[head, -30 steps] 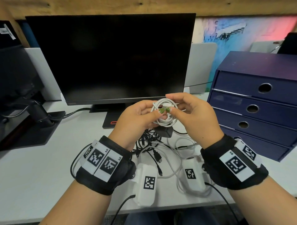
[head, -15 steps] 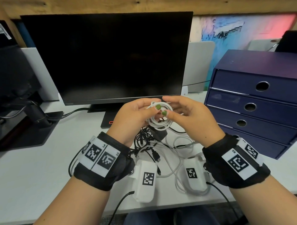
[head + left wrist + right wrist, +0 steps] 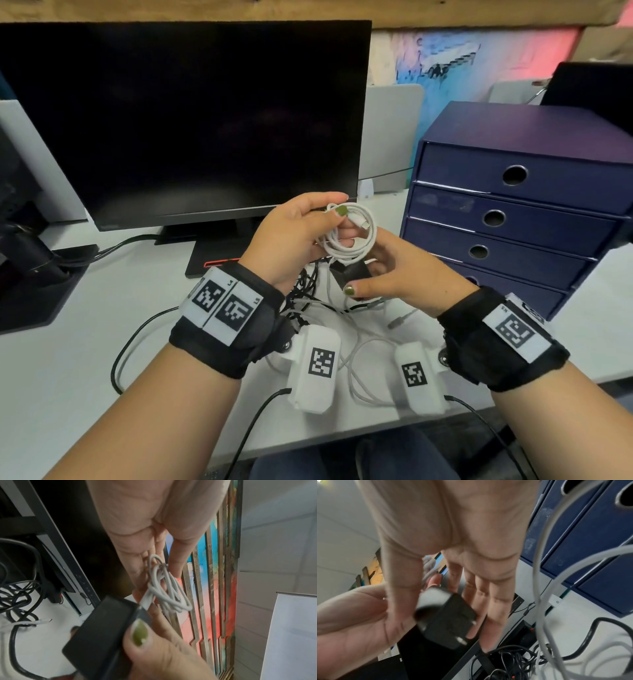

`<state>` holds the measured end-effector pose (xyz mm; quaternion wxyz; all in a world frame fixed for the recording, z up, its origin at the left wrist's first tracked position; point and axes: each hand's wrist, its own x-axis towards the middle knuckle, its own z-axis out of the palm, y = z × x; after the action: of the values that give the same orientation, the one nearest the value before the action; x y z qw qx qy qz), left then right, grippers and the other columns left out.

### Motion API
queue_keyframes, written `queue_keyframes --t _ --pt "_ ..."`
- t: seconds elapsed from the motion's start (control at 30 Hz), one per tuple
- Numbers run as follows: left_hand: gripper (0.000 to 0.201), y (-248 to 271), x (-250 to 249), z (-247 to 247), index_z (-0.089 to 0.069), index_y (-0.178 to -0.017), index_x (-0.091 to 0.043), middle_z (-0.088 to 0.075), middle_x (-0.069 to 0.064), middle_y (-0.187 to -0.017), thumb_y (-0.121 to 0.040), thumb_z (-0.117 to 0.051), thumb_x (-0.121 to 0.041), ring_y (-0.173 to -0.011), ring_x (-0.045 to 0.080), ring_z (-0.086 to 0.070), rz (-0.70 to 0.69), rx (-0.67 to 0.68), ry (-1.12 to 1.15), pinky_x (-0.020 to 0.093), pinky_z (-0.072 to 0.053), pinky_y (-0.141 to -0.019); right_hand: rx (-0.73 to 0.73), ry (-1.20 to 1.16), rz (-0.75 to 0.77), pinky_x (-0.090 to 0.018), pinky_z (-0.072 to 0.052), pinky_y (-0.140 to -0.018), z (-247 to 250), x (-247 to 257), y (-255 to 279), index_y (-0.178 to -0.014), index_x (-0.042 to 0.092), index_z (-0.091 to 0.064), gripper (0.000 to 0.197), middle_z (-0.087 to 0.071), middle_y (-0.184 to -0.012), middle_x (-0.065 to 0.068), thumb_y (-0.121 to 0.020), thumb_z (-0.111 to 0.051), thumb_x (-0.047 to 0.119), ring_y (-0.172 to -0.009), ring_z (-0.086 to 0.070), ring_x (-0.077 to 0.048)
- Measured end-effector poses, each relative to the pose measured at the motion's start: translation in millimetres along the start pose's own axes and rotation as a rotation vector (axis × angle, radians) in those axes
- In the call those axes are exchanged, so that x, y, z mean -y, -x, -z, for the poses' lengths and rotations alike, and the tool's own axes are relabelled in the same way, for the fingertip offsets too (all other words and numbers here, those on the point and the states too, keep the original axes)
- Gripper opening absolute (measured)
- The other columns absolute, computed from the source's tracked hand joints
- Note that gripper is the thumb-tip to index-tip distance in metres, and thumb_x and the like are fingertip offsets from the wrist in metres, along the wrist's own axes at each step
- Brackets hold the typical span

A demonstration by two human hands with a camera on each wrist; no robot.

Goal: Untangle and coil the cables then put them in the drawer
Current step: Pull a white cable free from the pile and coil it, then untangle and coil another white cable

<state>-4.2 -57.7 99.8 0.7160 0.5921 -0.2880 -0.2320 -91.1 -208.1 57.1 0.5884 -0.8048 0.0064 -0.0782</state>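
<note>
Coil (image 3: 346,254) stays gripped in left hand (image 3: 287,236); right hand (image 3: 411,277) has dropped to pinch black adapter (image 3: 352,272).

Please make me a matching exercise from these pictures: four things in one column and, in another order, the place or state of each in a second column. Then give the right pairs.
Things
1. white cable coil
2. black adapter
3. black cable tangle
4. blue drawer unit

Places or states
A. lies on the desk under the hands
B. stands on the desk, visible drawers closed
C. held in the left hand
D. just below the coil, at the right hand

Pairs: 1-C, 2-D, 3-A, 4-B
</note>
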Motion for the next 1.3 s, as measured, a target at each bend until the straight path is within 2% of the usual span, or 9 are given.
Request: queue_keyframes --t 0.17,0.37,0.47,0.6,0.7,0.77,0.87,1.0,1.3 --pt "0.025 -8.9 12.3 -11.0 -0.062 -0.118 -0.005 -0.070 0.017 -0.103 -0.094 -0.053 -0.005 -0.084 0.017 -0.068 0.037 0.005 -0.100 0.027 -0.057 -0.077 -0.097 0.171 -0.087 -0.040 -0.059 -0.079 17.7 0.2 9.7 -0.110 0.021 -0.067 0.041 -0.073 -0.099 -0.003 -0.074 -0.077 0.006 -0.087 -0.071 -0.026" --pt "0.027 -24.7 31.2 -16.5 -0.062 -0.121 -0.018 -0.067 0.009 -0.112 -0.097 -0.052 -0.019 -0.098 0.021 -0.066 0.111 0.017 -0.408 0.035 -0.052 -0.089 -0.208 0.177 -0.155 -0.039 -0.060 -0.074 42.0 -14.0 24.1 -0.107 0.016 -0.068 0.035 -0.072 -0.098 -0.009 -0.076 -0.075 0.001 -0.084 -0.071 -0.028" --pt "0.024 -26.9 47.0 -15.2 -0.066 -0.115 -0.028 -0.068 -0.004 -0.105 -0.093 -0.058 -0.023 -0.097 0.010 -0.063 0.032 0.183 -0.829 0.024 -0.046 -0.088 -0.310 0.070 -0.171 -0.043 -0.060 -0.075 57.3 -22.4 30.2 -0.106 0.014 -0.068 0.031 -0.070 -0.102 -0.017 -0.078 -0.073 0.000 -0.086 -0.070 -0.033" --pt "0.044 -24.2 70.0 -25.7 -0.053 -0.132 -0.035 -0.058 -0.006 -0.131 -0.091 -0.061 -0.019 -0.119 0.008 -0.053 0.093 0.527 -1.087 0.015 -0.037 -0.091 -0.382 -0.027 -0.138 -0.044 -0.059 -0.078 64.3 -23.5 31.9 -0.106 0.014 -0.067 0.027 -0.071 -0.103 -0.012 -0.083 -0.067 0.000 -0.090 -0.070 -0.033" --pt "0.049 -21.3 87.1 -36.9 -0.046 -0.137 -0.037 -0.053 -0.006 -0.135 -0.092 -0.059 -0.023 -0.122 0.013 -0.049 0.117 0.682 -1.266 0.019 -0.034 -0.095 -0.391 -0.075 -0.122 -0.028 -0.060 -0.061 68.0 -19.0 30.5 -0.101 0.016 -0.066 0.023 -0.071 -0.094 -0.003 -0.085 -0.065 0.000 -0.082 -0.073 -0.023" --pt "0.041 -19.2 93.1 -39.3 -0.053 -0.130 -0.035 -0.060 -0.003 -0.116 -0.091 -0.059 -0.024 -0.110 0.016 -0.055 0.127 0.705 -1.350 0.024 -0.040 -0.092 -0.374 0.002 -0.128 -0.013 -0.047 -0.045 74.0 -18.8 30.0 -0.101 0.016 -0.065 0.023 -0.070 -0.094 -0.003 -0.084 -0.067 0.001 -0.069 -0.071 -0.011" --pt "0.037 -17.1 92.2 -34.1 -0.056 -0.123 -0.037 -0.055 -0.006 -0.098 -0.089 -0.057 -0.021 -0.099 0.017 -0.056 0.106 0.711 -1.471 0.029 -0.042 -0.089 -0.336 0.147 -0.179 -0.016 -0.049 -0.048 84.6 -26.2 29.7 -0.102 0.017 -0.068 0.026 -0.072 -0.093 -0.005 -0.079 -0.073 0.004 -0.068 -0.071 -0.013" --pt "0.038 -17.4 84.7 -22.2 -0.054 -0.124 -0.040 -0.058 -0.005 -0.107 -0.092 -0.052 -0.021 -0.104 0.018 -0.055 0.080 0.676 -1.593 0.033 -0.035 -0.095 -0.245 0.411 -0.328 -0.041 -0.058 -0.070 93.3 -45.0 27.1 -0.087 0.022 -0.070 0.020 -0.072 -0.091 -0.012 -0.073 -0.081 0.012 -0.077 -0.069 -0.028" --pt "0.026 -11.3 56.5 8.8 -0.060 -0.114 -0.043 -0.051 -0.009 -0.103 -0.097 -0.048 -0.027 -0.109 0.014 -0.048 -0.007 0.267 -1.528 0.037 -0.028 -0.101 -0.169 0.696 -0.544 -0.028 -0.050 -0.068 96.2 -75.0 18.1 -0.094 0.017 -0.071 0.025 -0.068 -0.092 -0.003 -0.072 -0.082 0.019 -0.081 -0.061 -0.020"
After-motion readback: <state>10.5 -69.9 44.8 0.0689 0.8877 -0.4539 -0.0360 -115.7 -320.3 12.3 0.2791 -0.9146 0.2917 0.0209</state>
